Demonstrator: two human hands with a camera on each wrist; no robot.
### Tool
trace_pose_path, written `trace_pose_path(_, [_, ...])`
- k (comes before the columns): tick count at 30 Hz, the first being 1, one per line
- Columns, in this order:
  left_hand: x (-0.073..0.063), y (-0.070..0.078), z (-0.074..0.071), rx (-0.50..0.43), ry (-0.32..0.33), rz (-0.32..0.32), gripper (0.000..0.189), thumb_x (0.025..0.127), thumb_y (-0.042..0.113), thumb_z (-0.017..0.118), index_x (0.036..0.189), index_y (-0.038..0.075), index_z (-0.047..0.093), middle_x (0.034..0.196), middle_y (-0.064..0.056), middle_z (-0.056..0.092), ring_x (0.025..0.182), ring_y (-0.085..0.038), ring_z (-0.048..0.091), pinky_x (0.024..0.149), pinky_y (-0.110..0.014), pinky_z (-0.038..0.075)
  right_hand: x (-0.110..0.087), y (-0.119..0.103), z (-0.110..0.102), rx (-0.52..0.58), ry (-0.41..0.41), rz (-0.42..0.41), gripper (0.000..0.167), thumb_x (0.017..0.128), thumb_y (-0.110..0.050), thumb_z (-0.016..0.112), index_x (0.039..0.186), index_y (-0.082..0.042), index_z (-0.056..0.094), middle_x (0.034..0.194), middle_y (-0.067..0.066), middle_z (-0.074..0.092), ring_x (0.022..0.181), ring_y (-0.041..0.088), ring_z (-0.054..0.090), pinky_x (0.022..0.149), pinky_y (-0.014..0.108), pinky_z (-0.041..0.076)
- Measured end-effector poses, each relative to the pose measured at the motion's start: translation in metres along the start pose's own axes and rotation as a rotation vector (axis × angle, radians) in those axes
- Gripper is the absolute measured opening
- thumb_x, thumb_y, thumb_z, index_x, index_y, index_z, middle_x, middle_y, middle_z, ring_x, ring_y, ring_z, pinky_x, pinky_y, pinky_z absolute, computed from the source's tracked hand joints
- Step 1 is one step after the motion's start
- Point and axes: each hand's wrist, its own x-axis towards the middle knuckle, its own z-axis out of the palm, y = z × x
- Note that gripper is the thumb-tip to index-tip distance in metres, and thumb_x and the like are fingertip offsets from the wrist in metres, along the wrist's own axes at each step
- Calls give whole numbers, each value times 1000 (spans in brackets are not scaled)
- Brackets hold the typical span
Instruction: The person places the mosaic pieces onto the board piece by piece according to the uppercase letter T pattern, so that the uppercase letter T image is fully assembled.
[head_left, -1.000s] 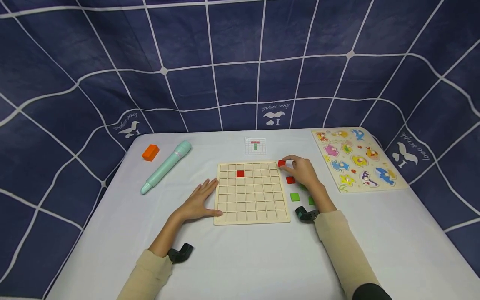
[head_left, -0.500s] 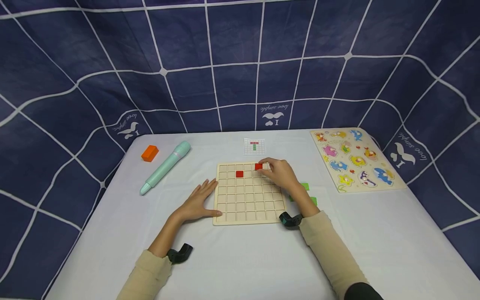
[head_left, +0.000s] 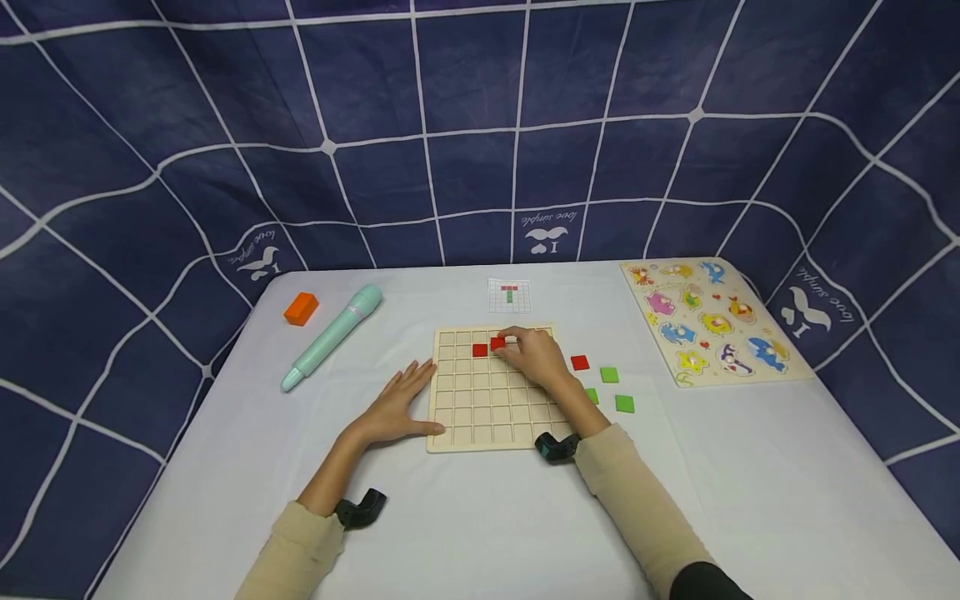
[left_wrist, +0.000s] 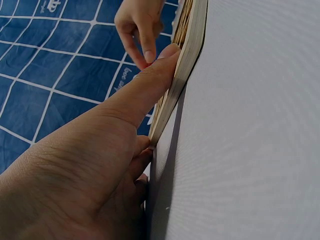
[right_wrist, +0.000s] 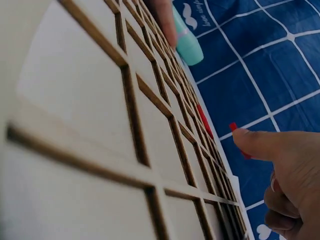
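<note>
In the head view, a red tile [head_left: 497,342] is pinched by the right hand [head_left: 537,358] over the grid board [head_left: 480,410], just right of a second red tile [head_left: 479,350], and partly covered. The board's edge is touched by the left hand [head_left: 395,408], spread and straight-fingered. From the left wrist, the pinched tile can barely be made out; from the right wrist, it is seen nearly edge-on, long edge slanting down rightward, middle hidden by the thumb.

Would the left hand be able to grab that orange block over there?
Probably yes, but not by sliding straight across: the mint-green stick lies between the left hand and the orange block, so the hand would likely have to lift over it.
</note>
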Motion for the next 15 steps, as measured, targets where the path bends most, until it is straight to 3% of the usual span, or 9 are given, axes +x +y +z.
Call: trace_pose_path(15, [1,-1,1,2,2,-2,112,65,62,72,148,11,17,154,-2,13,140,-23,2,112,-42,-1,0,10,14,-5,-30,38,31,84,-34,68,108,-15,69,49,-4,40,46,10,32,41,25,27])
